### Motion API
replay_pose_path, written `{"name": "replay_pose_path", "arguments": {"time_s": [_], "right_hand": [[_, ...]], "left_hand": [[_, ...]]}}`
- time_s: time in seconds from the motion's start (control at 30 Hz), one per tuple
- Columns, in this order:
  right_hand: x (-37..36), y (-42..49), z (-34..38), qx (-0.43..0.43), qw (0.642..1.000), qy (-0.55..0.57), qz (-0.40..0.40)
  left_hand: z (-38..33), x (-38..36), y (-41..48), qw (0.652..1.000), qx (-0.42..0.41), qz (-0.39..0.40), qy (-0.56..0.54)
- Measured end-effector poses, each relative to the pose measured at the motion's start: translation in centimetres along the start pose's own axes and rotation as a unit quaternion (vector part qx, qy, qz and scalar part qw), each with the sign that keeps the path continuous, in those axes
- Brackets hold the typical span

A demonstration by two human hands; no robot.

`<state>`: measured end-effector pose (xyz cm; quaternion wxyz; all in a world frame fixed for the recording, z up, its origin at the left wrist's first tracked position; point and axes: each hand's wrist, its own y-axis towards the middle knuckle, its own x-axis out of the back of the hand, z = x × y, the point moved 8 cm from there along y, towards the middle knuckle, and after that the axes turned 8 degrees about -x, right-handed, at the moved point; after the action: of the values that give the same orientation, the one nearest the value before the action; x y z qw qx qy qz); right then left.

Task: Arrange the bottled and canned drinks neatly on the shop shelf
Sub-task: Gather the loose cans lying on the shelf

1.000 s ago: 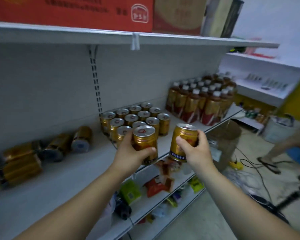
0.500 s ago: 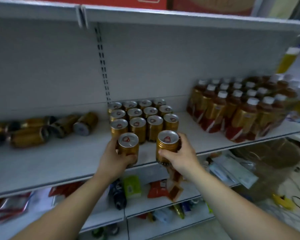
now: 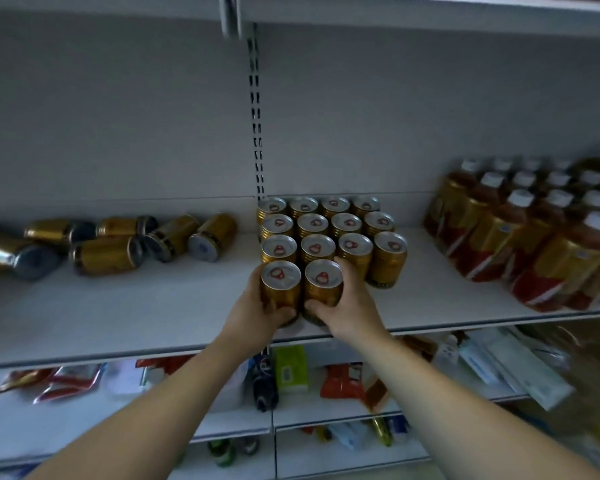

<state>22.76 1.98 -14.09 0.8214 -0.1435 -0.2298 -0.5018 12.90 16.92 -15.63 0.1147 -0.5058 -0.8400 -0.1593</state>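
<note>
My left hand (image 3: 257, 311) grips a gold can (image 3: 280, 285) standing upright on the white shelf (image 3: 136, 317). Right beside it, my right hand (image 3: 350, 306) grips a second gold can (image 3: 323, 284). Both cans stand at the front of a block of upright gold cans (image 3: 329, 230) in neat rows. Several gold cans (image 3: 118, 244) lie on their sides at the shelf's left. Rows of amber bottles with white caps (image 3: 534, 230) fill the right end.
Bare shelf surface lies to the right of the can block, in front of it. The shelf below holds packets (image 3: 66, 379), a green box (image 3: 290, 368) and a dark bottle (image 3: 264, 386). Another shelf board runs overhead.
Both hands moved forward from in front of the shelf edge and set the two cans down at the front of the upright block. The view swung to face the shelf squarely.
</note>
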Motion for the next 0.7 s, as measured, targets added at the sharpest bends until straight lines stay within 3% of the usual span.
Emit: {"name": "replay_pose_path", "arguments": {"time_s": [0.23, 0.37, 0.5, 0.7], "right_hand": [[1.7, 0.7, 4.3, 0.08, 0.982, -0.172, 0.005], [1.0, 2.1, 9.7, 0.143, 0.96, -0.232, 0.061], [-2.0, 2.8, 14.6, 0.183, 0.935, -0.285, 0.102], [-11.2, 1.7, 21.4, 0.231, 0.899, -0.339, 0.153]], "left_hand": [[-2.1, 1.2, -0.1, 0.998, 0.016, 0.042, 0.046], [-3.2, 6.6, -1.0, 0.972, 0.065, 0.035, 0.222], [-3.6, 13.0, -4.2, 0.937, 0.103, 0.026, 0.333], [-1.5, 23.5, -10.2, 0.919, 0.166, -0.04, 0.356]]}}
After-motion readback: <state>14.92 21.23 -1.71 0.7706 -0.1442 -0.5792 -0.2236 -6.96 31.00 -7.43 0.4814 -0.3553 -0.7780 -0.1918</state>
